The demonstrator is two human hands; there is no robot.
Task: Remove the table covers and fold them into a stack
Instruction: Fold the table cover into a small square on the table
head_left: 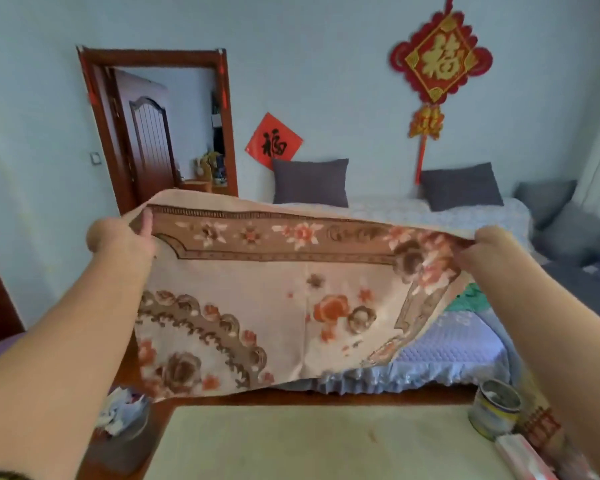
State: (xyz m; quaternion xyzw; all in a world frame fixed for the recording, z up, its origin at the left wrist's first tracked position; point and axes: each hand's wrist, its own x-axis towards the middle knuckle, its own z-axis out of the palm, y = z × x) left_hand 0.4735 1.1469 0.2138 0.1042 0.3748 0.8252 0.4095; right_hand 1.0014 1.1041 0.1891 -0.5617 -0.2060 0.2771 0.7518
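Note:
A cream table cover point(274, 299) with brown borders and orange flowers hangs stretched in the air at chest height, above the table point(309, 441). My left hand point(122, 239) pinches its upper left corner, thumb on the front. My right hand point(489, 249) grips the upper right corner, where the cloth bunches. The cover's lower edge dangles just above the table's far edge. The tabletop below has a pale bare surface.
A tin can point(496, 412) and a wrapped packet point(523, 457) stand at the table's right edge. A bowl with scraps point(122, 415) lies at lower left. Beyond the table is a bed point(447, 344) with grey pillows point(310, 181). A door point(149, 140) stands open at the back left.

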